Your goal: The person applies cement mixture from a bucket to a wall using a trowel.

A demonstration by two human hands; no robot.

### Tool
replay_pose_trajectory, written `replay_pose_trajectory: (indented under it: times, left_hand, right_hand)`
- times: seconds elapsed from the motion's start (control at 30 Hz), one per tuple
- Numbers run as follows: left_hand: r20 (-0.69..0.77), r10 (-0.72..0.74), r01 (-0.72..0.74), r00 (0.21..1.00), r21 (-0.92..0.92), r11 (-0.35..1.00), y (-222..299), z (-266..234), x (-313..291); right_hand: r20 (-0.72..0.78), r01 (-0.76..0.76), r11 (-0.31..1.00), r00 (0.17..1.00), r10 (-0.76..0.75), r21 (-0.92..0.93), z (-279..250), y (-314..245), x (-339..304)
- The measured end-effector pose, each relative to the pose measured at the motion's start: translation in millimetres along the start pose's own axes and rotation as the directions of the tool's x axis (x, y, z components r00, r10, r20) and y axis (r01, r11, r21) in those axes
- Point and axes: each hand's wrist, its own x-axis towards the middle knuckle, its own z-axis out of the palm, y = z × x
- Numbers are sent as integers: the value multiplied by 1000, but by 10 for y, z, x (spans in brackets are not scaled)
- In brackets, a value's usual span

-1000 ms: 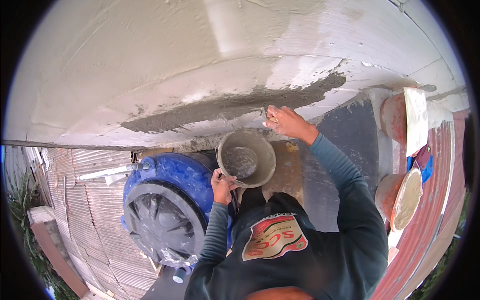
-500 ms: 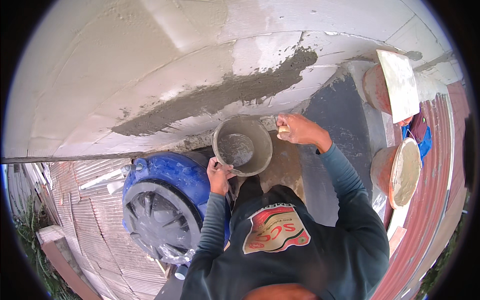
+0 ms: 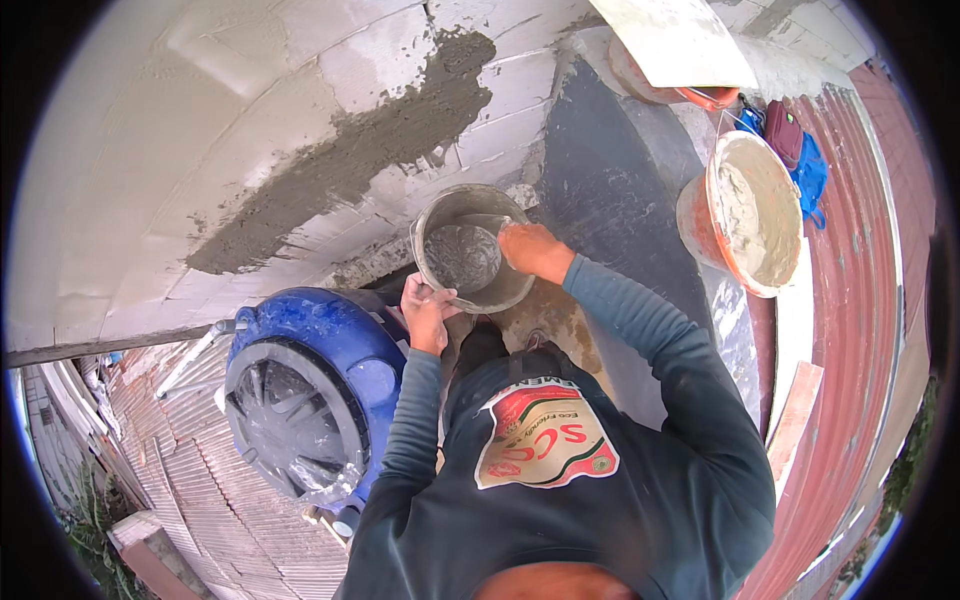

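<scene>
My left hand (image 3: 427,308) is closed on the near left rim of a dark grey bucket (image 3: 512,290), with fingers over its edge. Wet grey mortar (image 3: 462,258) lies in the bottom of the bucket. At the bucket's right side, my right hand (image 3: 535,250) is closed round a trowel (image 3: 482,219); its handle is hidden in my fist and its pale blade reaches inside the bucket. Beyond the bucket, a dark strip of fresh mortar (image 3: 350,150) runs slantwise over the pale block wall (image 3: 250,120).
Left of me stands a blue drum (image 3: 375,375) with a black lid, beside corrugated roofing (image 3: 180,440). To my right are an orange bucket of mortar (image 3: 745,215) and another bucket under a white board (image 3: 680,45). Blue and maroon bags (image 3: 800,150) lie beyond, on red roofing (image 3: 845,330).
My right hand has moved from beyond the bucket's right rim to its mouth, bringing the trowel inside. The left hand keeps its grip on the rim. The whole view has turned to the right.
</scene>
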Motion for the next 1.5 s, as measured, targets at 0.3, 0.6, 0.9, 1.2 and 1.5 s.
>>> replay_pose_trajectory:
  times: [0.3, 0.6, 0.9, 1.2, 1.5]
  left_hand:
    - [-24, 84, -83, 996, 43, 996, -309, 269, -707]
    - [34, 170, -173, 985, 117, 978, -314, 409, -1249]
    - [14, 211, -212, 977, 86, 974, -247, -87, -1288]
    - [-252, 261, -262, 932, 28, 965, 23, -523, -1595]
    - [-389, 377, -444, 840, -96, 891, 28, -684, -1428]
  right_hand:
    - [116, -41, 997, 993, 34, 58, 11, 16, -637]
    - [679, -145, 989, 730, 82, 36, -23, 433, -305]
    - [691, -604, 336, 635, -346, 723, 102, 334, -612]
    - [601, -517, 320, 748, -283, 794, -86, -705, -858]
    - [616, -487, 393, 711, -341, 780, -253, -878, -294]
